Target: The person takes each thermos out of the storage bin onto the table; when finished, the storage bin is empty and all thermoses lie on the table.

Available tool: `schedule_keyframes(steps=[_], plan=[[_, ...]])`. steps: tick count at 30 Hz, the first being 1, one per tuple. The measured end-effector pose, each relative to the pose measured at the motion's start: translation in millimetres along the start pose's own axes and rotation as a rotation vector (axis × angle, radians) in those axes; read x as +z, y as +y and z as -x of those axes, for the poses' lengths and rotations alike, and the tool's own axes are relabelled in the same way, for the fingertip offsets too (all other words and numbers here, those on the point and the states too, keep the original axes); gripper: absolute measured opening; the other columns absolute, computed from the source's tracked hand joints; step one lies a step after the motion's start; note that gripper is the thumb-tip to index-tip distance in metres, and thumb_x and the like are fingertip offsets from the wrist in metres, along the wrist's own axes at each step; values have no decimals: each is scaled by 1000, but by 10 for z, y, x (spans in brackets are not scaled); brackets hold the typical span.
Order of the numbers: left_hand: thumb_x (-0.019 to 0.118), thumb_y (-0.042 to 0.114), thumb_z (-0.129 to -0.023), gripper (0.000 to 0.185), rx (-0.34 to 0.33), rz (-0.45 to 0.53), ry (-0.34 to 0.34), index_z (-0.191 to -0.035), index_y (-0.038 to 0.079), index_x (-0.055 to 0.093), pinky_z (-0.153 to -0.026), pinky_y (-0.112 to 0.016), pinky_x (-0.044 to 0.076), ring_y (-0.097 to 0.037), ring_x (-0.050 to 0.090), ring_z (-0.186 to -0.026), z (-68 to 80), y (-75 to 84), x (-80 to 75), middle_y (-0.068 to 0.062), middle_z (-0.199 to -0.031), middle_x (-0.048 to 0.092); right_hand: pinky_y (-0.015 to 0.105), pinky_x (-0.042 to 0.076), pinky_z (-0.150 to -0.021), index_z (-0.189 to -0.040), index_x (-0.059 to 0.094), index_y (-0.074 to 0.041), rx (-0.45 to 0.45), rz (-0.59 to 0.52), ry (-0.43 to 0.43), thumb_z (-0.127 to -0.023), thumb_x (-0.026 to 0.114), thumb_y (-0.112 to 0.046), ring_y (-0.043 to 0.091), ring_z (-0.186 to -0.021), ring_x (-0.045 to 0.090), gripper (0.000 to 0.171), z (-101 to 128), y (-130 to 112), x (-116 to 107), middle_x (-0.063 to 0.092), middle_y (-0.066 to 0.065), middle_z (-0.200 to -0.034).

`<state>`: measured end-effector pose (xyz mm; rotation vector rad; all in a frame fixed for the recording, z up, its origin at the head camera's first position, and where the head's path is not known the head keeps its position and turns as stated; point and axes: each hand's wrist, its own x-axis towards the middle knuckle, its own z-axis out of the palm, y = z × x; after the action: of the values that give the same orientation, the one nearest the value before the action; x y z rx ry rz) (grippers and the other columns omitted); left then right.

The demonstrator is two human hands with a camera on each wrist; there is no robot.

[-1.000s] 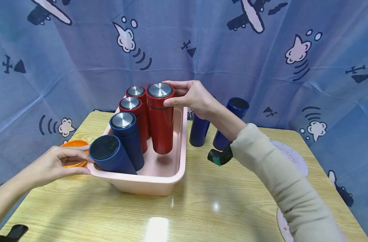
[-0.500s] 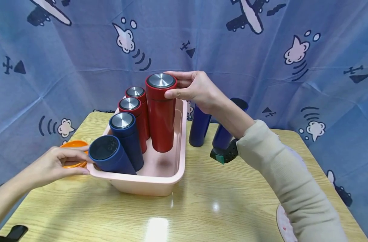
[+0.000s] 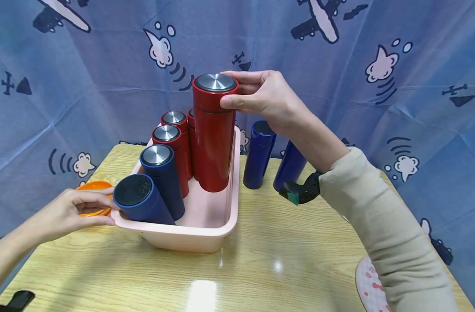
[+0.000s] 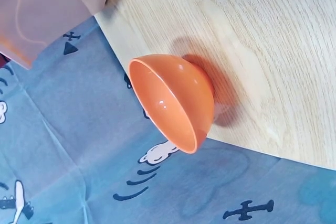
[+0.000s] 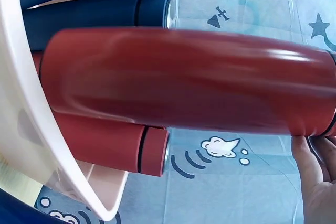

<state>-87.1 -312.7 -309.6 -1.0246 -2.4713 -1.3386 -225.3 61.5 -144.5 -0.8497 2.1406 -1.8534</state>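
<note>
My right hand (image 3: 274, 102) grips a red thermos (image 3: 214, 143) round its upper part, just under the silver-topped lid. That thermos hangs upright over the pink bin (image 3: 233, 208), its base within the rim. In the right wrist view the red thermos (image 5: 178, 80) fills the middle, with my fingers (image 5: 310, 166) at its lid end. My left hand (image 3: 77, 212) holds the bin's near left corner between thumb and fingers. Inside the bin stand several more red thermoses (image 3: 180, 151), one partly hidden, plus an upright blue thermos (image 3: 165, 182) and a leaning blue one (image 3: 151, 203).
Two dark blue thermoses (image 3: 257, 160) stand on the wooden table (image 3: 284, 234) right of the bin; my forearm partly covers one. Orange bowls (image 3: 95, 185) sit behind my left hand. A patterned round mat (image 3: 368, 281) lies at the right. A blue curtain (image 3: 124, 65) hangs behind.
My right hand has raised the red thermos and drawn it slightly right, uncovering another red thermos behind it. My left hand has stayed at the bin's corner.
</note>
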Motion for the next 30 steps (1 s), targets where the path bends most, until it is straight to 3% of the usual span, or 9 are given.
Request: schedule_keyframes(steps=[7, 21, 30], plan=[[76, -22, -63, 48, -12, -12, 5, -100, 9, 74, -82, -13, 51, 3, 51, -119, 4, 15, -5, 3, -104, 69, 40, 49, -97, -132, 57, -3, -2, -61, 10, -82, 71, 3, 26, -108, 63, 52, 67, -77, -91, 68, 15, -114], [76, -19, -66, 44, -53, -26, -5, -99, 10, 74, -81, -13, 52, 5, 49, -120, 1, 40, -10, 6, -103, 70, 48, 40, -105, -130, 57, 0, -72, -159, 25, -83, 70, 5, 30, -117, 57, 49, 270, -293, -350, 68, 13, -113], [77, -19, -65, 45, -66, -37, 12, -98, 12, 74, -80, -11, 51, 8, 48, -120, 7, 56, 4, 7, -103, 70, 49, 38, -106, -131, 58, -3, -55, -123, 79, -82, 72, 3, 29, -117, 56, 51, 411, -306, -522, 68, 11, -113]])
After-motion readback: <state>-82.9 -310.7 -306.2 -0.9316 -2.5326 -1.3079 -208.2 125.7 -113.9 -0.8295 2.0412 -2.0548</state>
